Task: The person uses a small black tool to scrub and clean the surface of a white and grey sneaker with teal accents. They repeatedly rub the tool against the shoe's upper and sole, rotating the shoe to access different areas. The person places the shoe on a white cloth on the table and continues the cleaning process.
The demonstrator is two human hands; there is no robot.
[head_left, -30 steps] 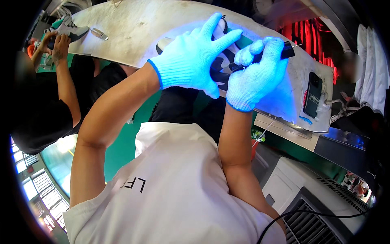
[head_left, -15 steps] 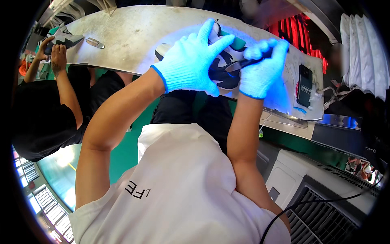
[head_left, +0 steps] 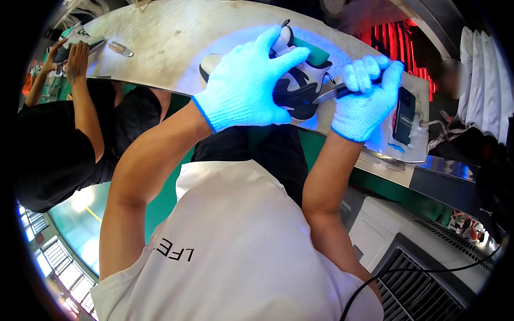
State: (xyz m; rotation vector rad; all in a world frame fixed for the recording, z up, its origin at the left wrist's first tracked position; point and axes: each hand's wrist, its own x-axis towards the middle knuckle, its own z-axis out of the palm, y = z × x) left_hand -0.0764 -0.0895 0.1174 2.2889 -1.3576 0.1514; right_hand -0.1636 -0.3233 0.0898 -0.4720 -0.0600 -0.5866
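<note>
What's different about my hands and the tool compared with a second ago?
Your right hand has moved rightward, away from your left hand and nearer the phone, carrying the black-handled tool with it. Your left hand stayed spread over the shoe; nothing was let go.

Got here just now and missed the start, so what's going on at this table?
Under blue light, a person's gloved left hand is spread over a sneaker on the worktable. The gloved right hand grips a dark-handled bladed tool, its tip at the sneaker's dark part; contact is hard to tell. To the left, a co-worker's hands hold another sneaker. A smartphone lies at the right.
</note>
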